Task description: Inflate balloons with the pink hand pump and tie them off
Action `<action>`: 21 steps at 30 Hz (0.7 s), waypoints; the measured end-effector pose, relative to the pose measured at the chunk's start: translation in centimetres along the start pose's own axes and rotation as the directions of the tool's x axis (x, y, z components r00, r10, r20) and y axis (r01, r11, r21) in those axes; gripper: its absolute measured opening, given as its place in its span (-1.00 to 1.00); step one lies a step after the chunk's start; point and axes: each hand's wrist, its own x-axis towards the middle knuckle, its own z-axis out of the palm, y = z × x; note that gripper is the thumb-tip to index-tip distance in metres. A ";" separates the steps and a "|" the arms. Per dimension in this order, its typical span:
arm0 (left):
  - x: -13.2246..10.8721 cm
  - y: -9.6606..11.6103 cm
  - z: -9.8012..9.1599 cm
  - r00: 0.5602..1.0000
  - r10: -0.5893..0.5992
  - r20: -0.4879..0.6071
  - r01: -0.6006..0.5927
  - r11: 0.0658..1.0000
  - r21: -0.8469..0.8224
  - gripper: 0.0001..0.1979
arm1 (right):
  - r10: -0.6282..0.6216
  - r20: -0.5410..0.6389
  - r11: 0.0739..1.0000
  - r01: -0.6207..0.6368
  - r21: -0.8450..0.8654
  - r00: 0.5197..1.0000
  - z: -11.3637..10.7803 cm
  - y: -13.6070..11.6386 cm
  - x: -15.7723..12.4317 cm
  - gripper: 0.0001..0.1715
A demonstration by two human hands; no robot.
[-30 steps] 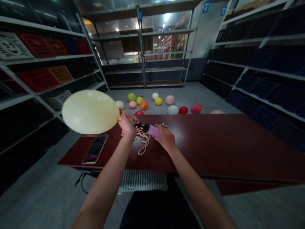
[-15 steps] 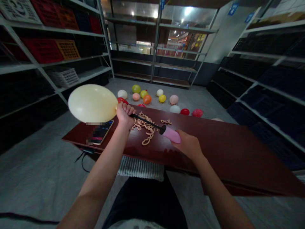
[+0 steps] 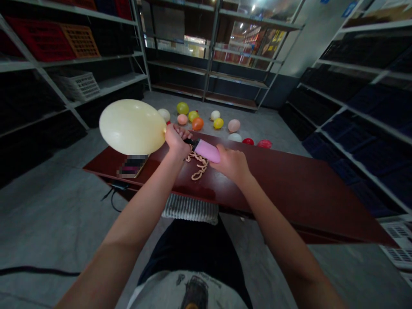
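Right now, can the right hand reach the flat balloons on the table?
Probably yes: the flat balloons lie close beside the right hand, but it is full, gripping the pink hand pump.

The scene is dimly lit; glare is seen far beyond the fingers [image 3: 180, 131], and edges are bent by distortion.

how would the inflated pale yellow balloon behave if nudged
Probably light for its size: the pale yellow inflated balloon juts sideways from the left hand gripping its neck. Being round, it would likely roll or drift, like the coloured balloons on the floor.
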 end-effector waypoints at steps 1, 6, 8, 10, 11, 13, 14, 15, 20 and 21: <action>0.3 0.2 -0.1 1.000 -0.006 -0.012 0.006 1.000 0.005 -0.62 | 0.003 -0.004 1.000 -0.003 -0.001 1.000 0.3 -0.2 -0.1 -0.50; 1.6 0.8 -0.1 0.999 -0.026 -0.028 0.026 1.000 0.017 -0.66 | 0.043 0.010 0.999 -0.043 -0.019 0.999 1.4 0.4 -1.2 -0.46; 2.2 1.0 0.0 0.999 -0.020 -0.035 0.021 1.000 0.022 -0.66 | 0.064 0.029 0.997 -0.063 -0.034 0.998 1.5 1.4 -1.9 -0.44; 2.8 1.4 0.1 0.999 -0.023 -0.044 0.024 0.999 0.024 -0.66 | 0.082 0.050 0.995 -0.079 -0.056 0.995 1.5 2.8 -2.9 -0.38; 3.1 1.6 0.1 0.999 -0.027 -0.047 0.028 0.999 0.023 -0.66 | 0.095 0.060 0.993 -0.091 -0.071 0.994 1.5 3.6 -3.5 -0.36; 3.4 2.0 0.1 0.998 -0.040 -0.052 0.041 0.999 0.018 -0.66 | 0.103 0.075 0.990 -0.095 -0.103 0.992 1.4 5.1 -4.7 -0.35; 3.3 2.2 0.0 0.998 -0.049 -0.050 0.050 0.999 0.017 -0.65 | 0.106 0.074 0.989 -0.098 -0.112 0.992 1.3 5.8 -5.2 -0.38; 3.2 2.3 0.0 0.998 -0.057 -0.041 0.058 0.998 0.015 -0.65 | 0.099 0.077 0.989 -0.090 -0.114 0.992 1.2 6.4 -5.7 -0.41; 0.7 2.4 0.3 0.999 -0.034 0.004 0.034 0.999 0.006 -0.64 | 0.085 0.051 0.991 -0.079 -0.109 0.995 0.5 7.9 -7.1 -0.41; 0.1 2.4 0.4 1.000 -0.009 0.003 0.009 1.000 0.011 -0.63 | 0.097 0.056 0.990 -0.091 -0.109 0.994 0.4 7.9 -7.1 -0.41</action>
